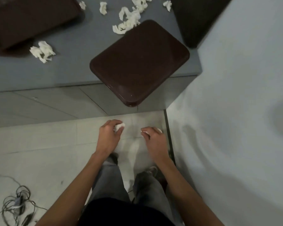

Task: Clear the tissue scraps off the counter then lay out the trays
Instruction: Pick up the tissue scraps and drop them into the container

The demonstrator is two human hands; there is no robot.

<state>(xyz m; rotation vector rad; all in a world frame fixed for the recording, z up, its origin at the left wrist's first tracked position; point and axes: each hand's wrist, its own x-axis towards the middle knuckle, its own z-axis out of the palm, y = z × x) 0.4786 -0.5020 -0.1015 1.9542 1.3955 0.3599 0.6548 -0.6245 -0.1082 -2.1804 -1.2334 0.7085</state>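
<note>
Both my hands are low in front of the grey counter [69,69], above the floor. My left hand [109,136] grips a white tissue scrap [119,127] in curled fingers. My right hand [153,139] curls round another small tissue scrap [145,132], mostly hidden by the fingers. Several white tissue scraps lie on the counter: a clump [42,52] at the left and a larger scatter [129,20] at the back. A dark brown tray [137,62] lies tilted, overhanging the counter's front edge. More dark trays [31,20] are stacked at the back left.
A dark object [196,22] stands at the counter's back right corner. A pale wall [243,111] runs along the right. Tangled cables [16,207] lie on the tiled floor at the lower left. My legs and shoes are below my hands.
</note>
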